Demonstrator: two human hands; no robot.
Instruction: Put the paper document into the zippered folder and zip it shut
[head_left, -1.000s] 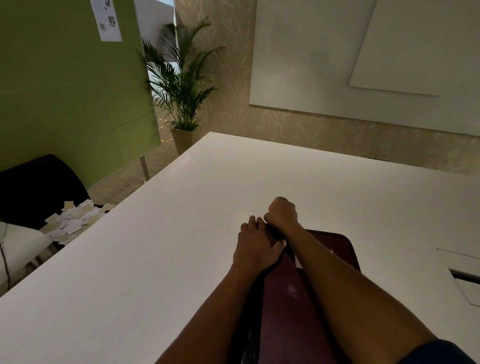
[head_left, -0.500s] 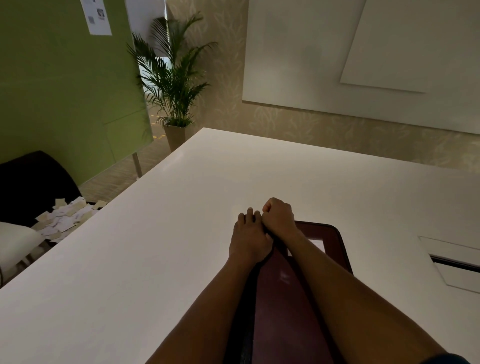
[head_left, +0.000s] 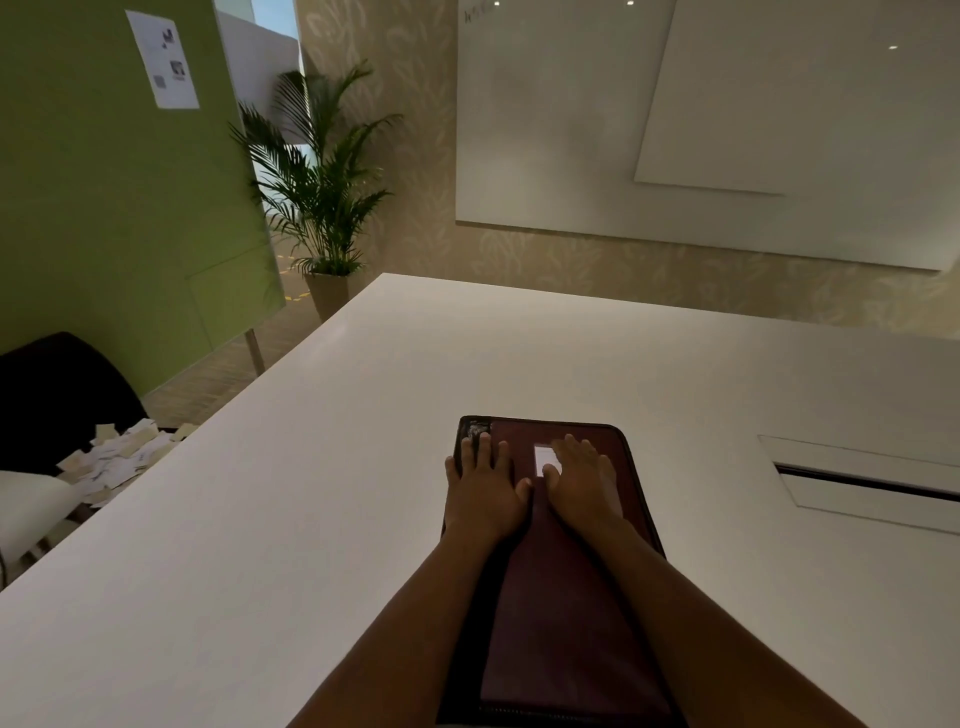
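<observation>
Both hands had left the far corner's zipper and lay flat, grips released, left hand (head_left: 485, 486) at 11 o'clock, right hand (head_left: 584, 480) at 1, on the folder (head_left: 566, 597), closed on the worktop (head_left: 260, 519); paper unseen, zipping apparently done.

Matt maroon leather-like folder (head_left: 566, 613) lies on a smooth white table (head_left: 260, 519).

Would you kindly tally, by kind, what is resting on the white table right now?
Folder: 1, dark red, lying flat and closed on the table
Hands: 2, the left hand and the right hand, both flat on the folder
Total: 3
</observation>
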